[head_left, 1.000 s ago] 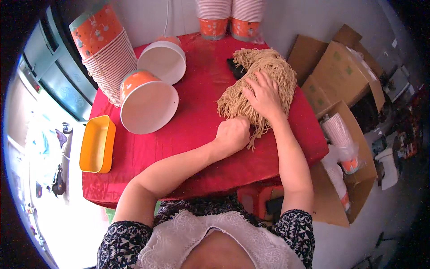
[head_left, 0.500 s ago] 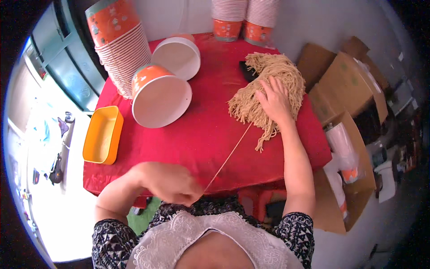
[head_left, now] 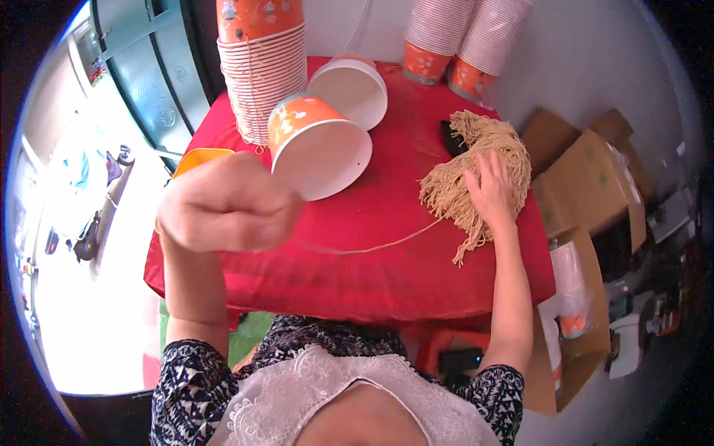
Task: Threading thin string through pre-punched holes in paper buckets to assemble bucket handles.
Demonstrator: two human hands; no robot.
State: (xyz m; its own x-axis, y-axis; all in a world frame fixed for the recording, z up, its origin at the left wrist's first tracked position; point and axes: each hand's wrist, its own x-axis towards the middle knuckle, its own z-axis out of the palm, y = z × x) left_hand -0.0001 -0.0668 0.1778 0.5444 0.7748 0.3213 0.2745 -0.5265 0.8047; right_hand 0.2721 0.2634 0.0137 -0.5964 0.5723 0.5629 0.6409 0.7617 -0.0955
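Note:
My left hand (head_left: pixel 230 204), somewhat blurred and raised over the left side of the table, is closed on one end of a thin beige cord (head_left: pixel 372 248). The cord sags in a shallow curve across the red cloth to a thick bundle of beige cords (head_left: pixel 513 152) on the right. My right hand (head_left: pixel 491 189) lies on that bundle, fingers stretched out and slightly spread. Behind the bundle a small black thing (head_left: pixel 450 138) is partly hidden. A yellow rectangular container (head_left: pixel 201 157) is mostly covered by my left hand.
Two orange-and-white paper buckets (head_left: pixel 323 160) lie tipped on the red-covered table (head_left: pixel 416 290). A tall stack of nested buckets (head_left: pixel 264 82) stands at the left, cords hanging on it. Two more stacks (head_left: pixel 439 30) stand at the back. Open cardboard boxes (head_left: pixel 584 186) are right of the table.
My left hand has risen from the table's front edge up and leftward, drawing the cord longer; the cord now sags. My right hand stays on the bundle. The whole view has shifted.

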